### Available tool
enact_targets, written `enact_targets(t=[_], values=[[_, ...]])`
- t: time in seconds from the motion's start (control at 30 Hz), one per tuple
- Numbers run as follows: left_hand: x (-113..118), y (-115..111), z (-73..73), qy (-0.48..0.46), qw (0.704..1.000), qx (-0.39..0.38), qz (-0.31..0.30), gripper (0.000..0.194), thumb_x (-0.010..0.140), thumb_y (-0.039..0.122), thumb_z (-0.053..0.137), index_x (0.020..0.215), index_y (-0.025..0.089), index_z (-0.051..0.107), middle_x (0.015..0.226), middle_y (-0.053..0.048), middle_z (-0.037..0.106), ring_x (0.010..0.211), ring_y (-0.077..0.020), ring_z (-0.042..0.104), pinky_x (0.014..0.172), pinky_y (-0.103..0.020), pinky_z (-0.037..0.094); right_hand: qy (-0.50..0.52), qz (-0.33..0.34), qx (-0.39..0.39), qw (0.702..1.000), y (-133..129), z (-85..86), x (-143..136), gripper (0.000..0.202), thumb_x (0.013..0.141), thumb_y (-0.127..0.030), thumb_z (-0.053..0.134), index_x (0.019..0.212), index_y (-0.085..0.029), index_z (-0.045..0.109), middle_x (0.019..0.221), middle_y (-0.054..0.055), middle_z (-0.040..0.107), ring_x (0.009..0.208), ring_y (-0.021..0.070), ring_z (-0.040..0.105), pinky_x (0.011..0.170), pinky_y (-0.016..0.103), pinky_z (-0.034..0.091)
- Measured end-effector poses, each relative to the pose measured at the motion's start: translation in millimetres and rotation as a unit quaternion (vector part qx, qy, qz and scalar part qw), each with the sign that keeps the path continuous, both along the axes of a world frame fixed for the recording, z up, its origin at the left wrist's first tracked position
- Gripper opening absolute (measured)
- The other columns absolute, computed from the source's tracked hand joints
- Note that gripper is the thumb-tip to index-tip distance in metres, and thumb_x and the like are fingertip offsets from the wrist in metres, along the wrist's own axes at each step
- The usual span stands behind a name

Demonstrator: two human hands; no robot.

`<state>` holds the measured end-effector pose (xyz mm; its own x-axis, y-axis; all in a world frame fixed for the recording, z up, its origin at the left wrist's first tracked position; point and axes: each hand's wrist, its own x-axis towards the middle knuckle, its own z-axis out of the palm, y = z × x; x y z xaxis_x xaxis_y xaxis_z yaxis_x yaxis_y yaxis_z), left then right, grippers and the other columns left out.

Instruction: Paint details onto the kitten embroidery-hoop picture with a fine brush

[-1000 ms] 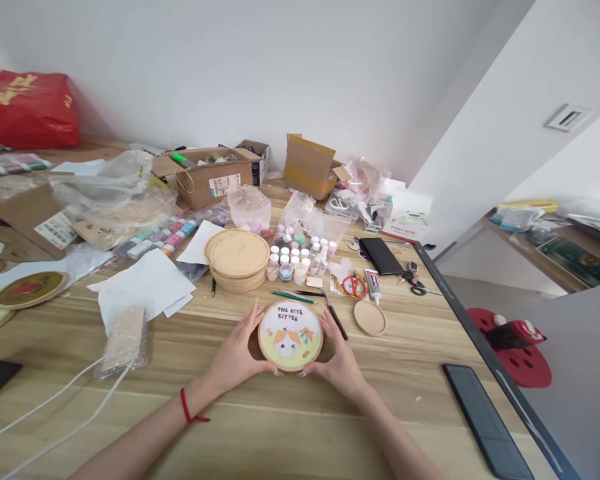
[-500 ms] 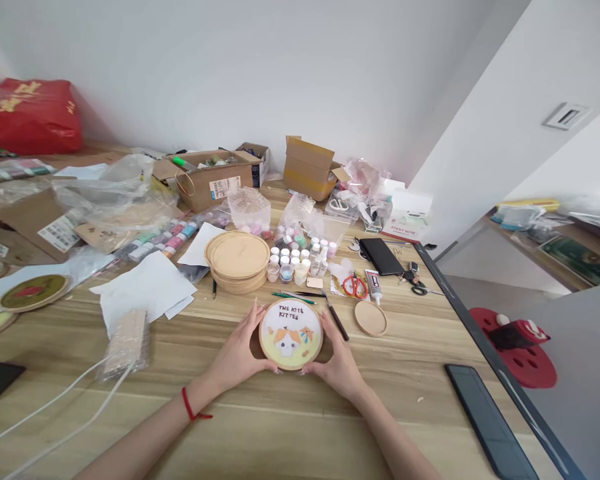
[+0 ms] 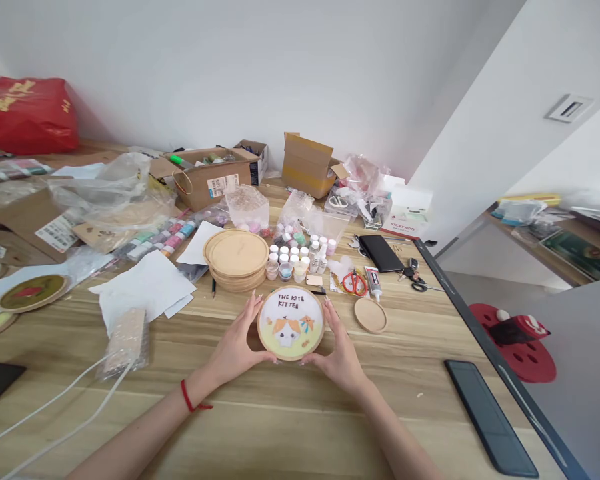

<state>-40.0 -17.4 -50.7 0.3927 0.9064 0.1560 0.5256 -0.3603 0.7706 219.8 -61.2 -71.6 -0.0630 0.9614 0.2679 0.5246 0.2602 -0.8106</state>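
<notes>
Left hand (image 3: 236, 348) and right hand (image 3: 340, 355), half-curled, clasp the round picture (image 3: 290, 327), lettering (image 3: 290, 301) farthest away.

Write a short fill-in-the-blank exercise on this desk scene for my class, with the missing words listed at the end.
1. The left hand and the right hand hold a round picture whose last lettered word is "____".
2. The wristband on the left arm is coloured ____.
3. The white box near the wall is printed with the words "STICKY ____".
4. In the image, the stack of wooden discs is to the ____ (left or right) of the small white-lidded jars.

Missing words: KITTEN; red; NOTE; left
</notes>
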Motion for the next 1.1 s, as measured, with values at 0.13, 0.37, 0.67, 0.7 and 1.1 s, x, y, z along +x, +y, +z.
enact_targets(t=[0.13,0.37,0.67,0.7,1.1], values=[[2.3,-1.1,-2.3,0.005,1.0,-0.015,-0.007,0.144,0.056,0.035,0.092,0.154,0.034,-0.013,0.154,-0.014,0.038,0.145,-0.032,0.031,0.116,-0.056,0.029,0.004,0.008,-0.03,1.0,0.2,-6.2,2.0,0.128,0.057,-0.034,0.09,0.155,-0.031,0.008,0.16,0.014,0.029,0.147,0.0331,0.027,0.117,0.055,0.027],[6.2,-3.7,7.3,0.011,1.0,0.001,0.001,0.139,0.059,0.036,0.09,0.154,0.034,-0.011,0.156,-0.015,0.036,0.146,-0.0337,0.028,0.116,-0.057,0.029,0.061,0.012,-0.046,0.997,3.6,-6.1,5.1,0.133,0.055,-0.038,0.091,0.156,-0.032,0.005,0.16,0.014,0.028,0.147,0.0327,0.027,0.117,0.055,0.026],[0.1,-1.4,-1.6,0.003,1.0,-0.007,-0.002,0.143,0.057,0.039,0.091,0.153,0.035,-0.014,0.152,-0.015,0.041,0.145,-0.0337,0.03,0.115,-0.058,0.03,0.056,0.018,-0.02,0.998,3.8,1.3,3.2,0.132,0.055,-0.039,0.091,0.156,-0.032,0.005,0.158,0.013,0.033,0.147,0.0313,0.029,0.118,0.053,0.026],[0.1,-1.5,-3.9,0.001,1.0,-0.009,-0.006,0.144,0.056,0.039,0.092,0.153,0.035,-0.014,0.152,-0.015,0.042,0.145,-0.0333,0.031,0.115,-0.058,0.03,0.049,0.016,-0.027,0.998,3.3,-2.0,3.6,0.133,0.054,-0.039,0.092,0.156,-0.032,0.006,0.158,0.014,0.034,0.146,0.0318,0.03,0.118,0.053,0.027],[-2.0,-1.1,-13.4,0.058,0.997,-0.031,-0.041,0.132,0.057,0.042,0.09,0.156,0.032,0.004,0.16,-0.015,0.025,0.148,-0.0354,0.022,0.118,-0.056,0.026,-0.048,0.022,-0.085,0.995,-2.7,-9.0,7.0,0.125,0.056,-0.038,0.09,0.156,-0.029,0.014,0.158,0.014,0.033,0.146,0.0321,0.03,0.117,0.052,0.029]])
